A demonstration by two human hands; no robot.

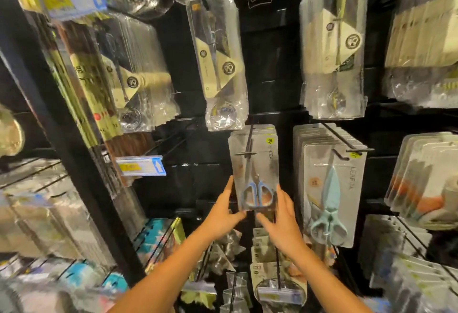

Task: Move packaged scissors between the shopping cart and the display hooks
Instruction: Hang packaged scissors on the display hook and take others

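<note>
While the scissors pack (pixel 255 171) hangs on its hook (pixel 248 139), I hold its bottom corners: left hand (pixel 224 209) at seven o'clock, right hand (pixel 282 218) at five

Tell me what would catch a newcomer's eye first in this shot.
Two bare arms reach up the middle: the left hand and right hand hold the bottom edge of a scissors pack with blue handles, hanging on a display hook. Just right of it hangs a stack of packs with pale teal scissors. Above, clear packs glint against the black wall.
</note>
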